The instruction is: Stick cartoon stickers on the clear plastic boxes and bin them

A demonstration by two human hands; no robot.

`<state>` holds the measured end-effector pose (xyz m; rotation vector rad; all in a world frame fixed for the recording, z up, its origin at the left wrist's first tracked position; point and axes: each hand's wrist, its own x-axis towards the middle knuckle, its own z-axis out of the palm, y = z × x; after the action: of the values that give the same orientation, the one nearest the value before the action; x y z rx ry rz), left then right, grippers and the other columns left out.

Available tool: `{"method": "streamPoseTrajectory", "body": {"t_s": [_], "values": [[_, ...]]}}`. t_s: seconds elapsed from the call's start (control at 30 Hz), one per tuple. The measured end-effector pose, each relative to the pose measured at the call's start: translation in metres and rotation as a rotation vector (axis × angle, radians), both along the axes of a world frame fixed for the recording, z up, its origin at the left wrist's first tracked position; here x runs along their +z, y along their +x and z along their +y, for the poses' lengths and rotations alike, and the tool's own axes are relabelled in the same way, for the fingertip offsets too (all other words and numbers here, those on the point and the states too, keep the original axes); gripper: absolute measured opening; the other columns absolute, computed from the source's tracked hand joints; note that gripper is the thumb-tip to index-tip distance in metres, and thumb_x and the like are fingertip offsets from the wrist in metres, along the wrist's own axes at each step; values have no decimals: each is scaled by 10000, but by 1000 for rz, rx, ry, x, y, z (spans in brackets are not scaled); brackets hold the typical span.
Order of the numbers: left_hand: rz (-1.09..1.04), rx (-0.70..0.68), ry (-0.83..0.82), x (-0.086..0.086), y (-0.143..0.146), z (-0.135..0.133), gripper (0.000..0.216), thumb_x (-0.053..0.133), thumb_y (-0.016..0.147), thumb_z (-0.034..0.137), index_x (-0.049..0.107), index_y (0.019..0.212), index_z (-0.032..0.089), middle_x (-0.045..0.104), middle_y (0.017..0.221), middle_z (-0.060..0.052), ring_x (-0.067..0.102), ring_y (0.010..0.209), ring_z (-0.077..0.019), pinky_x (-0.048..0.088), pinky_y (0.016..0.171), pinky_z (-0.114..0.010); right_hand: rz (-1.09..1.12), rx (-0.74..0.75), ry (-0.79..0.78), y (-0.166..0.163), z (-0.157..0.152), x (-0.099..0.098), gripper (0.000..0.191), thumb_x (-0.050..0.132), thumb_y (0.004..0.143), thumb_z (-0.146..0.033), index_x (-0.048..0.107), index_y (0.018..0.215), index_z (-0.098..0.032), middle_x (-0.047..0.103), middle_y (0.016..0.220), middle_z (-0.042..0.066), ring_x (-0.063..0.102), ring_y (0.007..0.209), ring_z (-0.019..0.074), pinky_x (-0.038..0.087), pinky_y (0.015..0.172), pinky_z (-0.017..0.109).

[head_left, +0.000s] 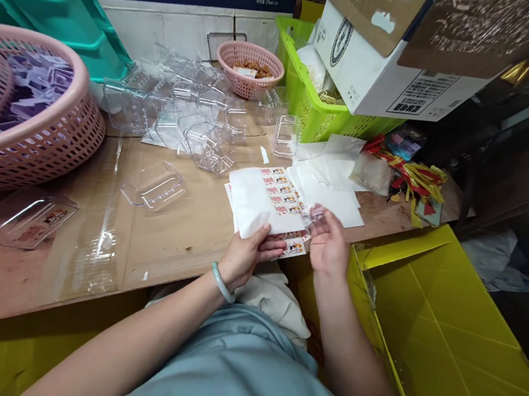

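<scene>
My left hand [251, 254] grips a white sticker sheet [254, 198] at its near edge, thumb on top and fingers underneath. Along the sheet's right side runs a column of cat stickers [284, 195] with pink print; its left part is bare backing. More sticker sheets [295, 248] lie beneath it. At the sheet's right edge, my right hand [329, 239] is palm up with curled fingers, pinching a small translucent piece [316, 212] that looks like a sticker. A clear plastic box [35, 219] at the far left bears a similar cat sticker.
Several clear plastic boxes [205, 135] are heaped at the back, and a single one [153, 186] lies nearer. Pink baskets [39, 136] [249, 88] stand left and at the back. A green basket [317, 118] holds a carton [367, 76]. White sheets [334, 202] lie right.
</scene>
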<state>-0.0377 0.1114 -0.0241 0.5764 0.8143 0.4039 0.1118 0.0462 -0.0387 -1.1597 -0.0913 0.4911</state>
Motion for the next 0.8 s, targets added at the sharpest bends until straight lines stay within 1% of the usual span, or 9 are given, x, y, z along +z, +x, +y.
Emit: {"method": "streamPoseTrajectory", "body": {"t_s": [0.07, 0.13, 0.2, 0.3, 0.37, 0.5, 0.63, 0.7, 0.8], "values": [[0, -147, -120, 6, -7, 2, 495, 592, 842, 550, 679, 931, 71, 726, 995, -196, 729, 733, -192, 592, 631, -251, -115, -128, 16, 12, 0, 9, 143, 692, 781, -309, 701, 857, -188, 761, 963, 56, 723, 913, 195, 537, 960, 431], [-40, -380, -228, 15, -17, -1, 669, 483, 831, 685, 704, 842, 53, 721, 996, -228, 728, 708, -199, 573, 578, -236, -443, -215, -29, 10, -4, 18, 154, 648, 837, -304, 705, 938, -203, 745, 1052, 62, 703, 1003, 216, 504, 1006, 475], [-123, -466, -213, 23, -25, -7, 661, 498, 822, 687, 725, 875, 68, 721, 1027, -214, 727, 768, -208, 575, 622, -247, -876, -128, -131, -6, -9, 21, 195, 629, 862, -255, 706, 1041, -239, 721, 1137, 53, 659, 1112, 236, 443, 1072, 513], [-208, -188, -1, 29, -32, -10, 398, 692, 789, 490, 731, 984, 145, 719, 1101, -128, 682, 993, -211, 554, 815, -266, -1334, 224, -263, -37, -14, 18, 331, 637, 848, -178, 678, 1149, -310, 693, 1203, 21, 592, 1218, 258, 370, 1128, 541], [-189, -10, 72, 27, -35, -4, 291, 748, 761, 385, 734, 947, 162, 728, 1071, -95, 660, 1019, -198, 536, 841, -261, -1416, 374, -274, -53, -13, 14, 406, 659, 831, -181, 640, 1211, -322, 661, 1261, 25, 543, 1274, 272, 362, 1133, 547], [-107, 110, 38, 22, -46, 13, 235, 757, 746, 347, 732, 866, 146, 730, 991, -84, 666, 913, -175, 548, 821, -296, -1043, 361, -192, -69, -3, 13, 595, 725, 788, -269, 509, 1343, -283, 547, 1396, 87, 509, 1297, 270, 447, 1074, 481], [-131, 100, 114, 21, -60, 16, 298, 748, 740, 407, 736, 871, 140, 730, 946, -94, 672, 902, -203, 536, 869, -356, -347, 586, -144, -74, 18, 13, 356, 674, 826, -410, 623, 1113, -207, 696, 931, 62, 677, 800, 167, 590, 706, 306], [-51, 57, 254, 20, -70, 16, 353, 723, 754, 450, 742, 913, 135, 730, 902, -103, 673, 861, -214, 532, 842, -361, -171, 632, -128, -73, 31, 14, 239, 705, 798, -408, 662, 858, -180, 647, 704, 4, 614, 613, 116, 553, 589, 247], [249, 232, 729, 16, -94, 35, 373, 690, 784, 440, 719, 1027, 159, 701, 1011, -107, 646, 909, -221, 518, 839, -346, -48, 399, -38, -68, 50, 17, 245, 812, 682, -350, 644, 738, -180, 622, 668, -35, 569, 566, 75, 518, 545, 194]]}}
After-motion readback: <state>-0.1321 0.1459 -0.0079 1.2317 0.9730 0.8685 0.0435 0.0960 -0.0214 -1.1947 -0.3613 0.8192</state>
